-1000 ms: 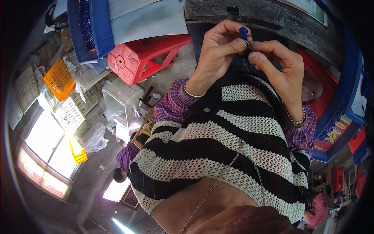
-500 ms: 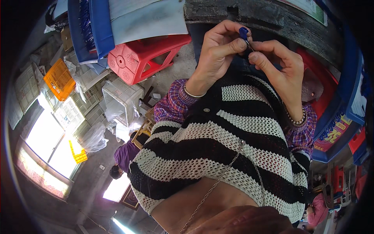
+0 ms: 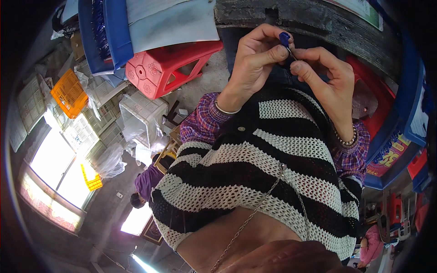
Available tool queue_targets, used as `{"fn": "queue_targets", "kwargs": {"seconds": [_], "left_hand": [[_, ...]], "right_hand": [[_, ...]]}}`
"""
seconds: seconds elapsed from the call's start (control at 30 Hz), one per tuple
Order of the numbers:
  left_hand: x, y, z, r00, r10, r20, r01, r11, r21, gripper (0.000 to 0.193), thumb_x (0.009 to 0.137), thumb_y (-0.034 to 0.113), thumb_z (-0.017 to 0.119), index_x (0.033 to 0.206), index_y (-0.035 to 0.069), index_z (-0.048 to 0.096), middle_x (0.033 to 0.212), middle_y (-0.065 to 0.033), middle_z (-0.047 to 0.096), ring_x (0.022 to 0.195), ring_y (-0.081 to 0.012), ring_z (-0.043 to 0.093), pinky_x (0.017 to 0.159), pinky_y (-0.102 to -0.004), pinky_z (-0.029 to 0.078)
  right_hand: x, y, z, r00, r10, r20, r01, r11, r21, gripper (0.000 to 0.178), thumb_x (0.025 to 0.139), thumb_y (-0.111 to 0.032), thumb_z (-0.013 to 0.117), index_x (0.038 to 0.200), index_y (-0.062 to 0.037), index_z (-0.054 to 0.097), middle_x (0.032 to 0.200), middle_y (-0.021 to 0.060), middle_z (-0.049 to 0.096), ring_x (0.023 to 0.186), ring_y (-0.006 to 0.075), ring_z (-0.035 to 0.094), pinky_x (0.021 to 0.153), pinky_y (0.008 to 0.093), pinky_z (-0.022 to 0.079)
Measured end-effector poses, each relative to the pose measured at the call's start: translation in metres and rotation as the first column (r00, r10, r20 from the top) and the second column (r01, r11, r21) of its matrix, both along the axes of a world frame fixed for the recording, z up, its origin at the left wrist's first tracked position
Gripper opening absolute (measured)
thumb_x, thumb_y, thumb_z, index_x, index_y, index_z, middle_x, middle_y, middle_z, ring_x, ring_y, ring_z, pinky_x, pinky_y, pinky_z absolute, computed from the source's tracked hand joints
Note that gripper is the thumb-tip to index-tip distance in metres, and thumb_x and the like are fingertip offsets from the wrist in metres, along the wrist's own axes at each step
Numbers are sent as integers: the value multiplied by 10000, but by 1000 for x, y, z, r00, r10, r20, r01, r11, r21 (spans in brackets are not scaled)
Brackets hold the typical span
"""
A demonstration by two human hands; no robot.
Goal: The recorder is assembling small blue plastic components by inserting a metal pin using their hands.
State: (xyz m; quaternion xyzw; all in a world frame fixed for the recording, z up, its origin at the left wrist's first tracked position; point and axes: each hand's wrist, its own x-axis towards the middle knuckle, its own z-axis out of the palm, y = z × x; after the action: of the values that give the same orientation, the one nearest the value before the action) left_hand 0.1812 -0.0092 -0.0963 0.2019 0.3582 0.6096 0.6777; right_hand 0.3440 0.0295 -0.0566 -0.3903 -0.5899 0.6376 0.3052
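Between the thumb and forefinger of my left hand [image 3: 259, 57] is a small dark-blue piece [image 3: 284, 38], too small to name surely. A thin metal pin [image 3: 291, 53] runs down from it toward my right hand [image 3: 327, 75]. The right thumb and forefinger pinch the pin's lower end. Both hands are held close together in front of my body, near the dark wooden table edge [image 3: 300, 20]. The fingertips partly hide where the pin ends.
A red plastic stool [image 3: 148, 73] stands at the left, beside a blue bin [image 3: 119, 34]. Another blue bin [image 3: 375, 181] is at the right. Farther left are an orange crate [image 3: 69, 93] and pale crates [image 3: 143, 109]. A person in purple [image 3: 148, 179] and one in pink [image 3: 371, 243] are in the background.
My hands and the blue piece hold nearly the same position. In the background, the person in pink has shifted slightly.
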Motion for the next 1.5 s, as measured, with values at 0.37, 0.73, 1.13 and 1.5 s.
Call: {"fn": "queue_targets", "kwargs": {"seconds": [0.37,0.73,1.13,1.5], "left_hand": [[0,0,0,1000,3,0,-3,1000,-9,205,780,33,675,968,43,594,916,-38,615,777,-100,568,621,-211,438],[1,0,1,1000,5,-6,-5,1000,-15,195,785,27,666,967,40,596,902,-36,616,765,-100,570,615,-210,438],[1,0,0,1000,1,-14,-1,1000,-27,195,788,28,663,970,43,593,911,-39,617,771,-100,573,618,-213,440],[0,0,-1,1000,-2,-12,2,1000,-29,194,790,21,658,971,40,592,911,-39,618,769,-101,577,621,-214,443]], "right_hand": [[0,-1,0,1000,3,-6,-3,999,-39,157,811,-42,641,945,40,631,738,38,627,645,63,561,587,182,442],[0,0,-2,1000,-4,-7,4,1000,-23,157,809,-38,643,944,41,631,733,34,625,648,64,564,585,182,443],[1,-1,-4,1000,-8,-17,8,1000,-31,154,812,-41,641,942,40,629,740,36,626,647,66,564,589,183,443],[0,0,-4,1000,2,-8,-2,999,-40,154,811,-46,643,936,41,627,748,39,627,654,67,565,591,187,447]]}}
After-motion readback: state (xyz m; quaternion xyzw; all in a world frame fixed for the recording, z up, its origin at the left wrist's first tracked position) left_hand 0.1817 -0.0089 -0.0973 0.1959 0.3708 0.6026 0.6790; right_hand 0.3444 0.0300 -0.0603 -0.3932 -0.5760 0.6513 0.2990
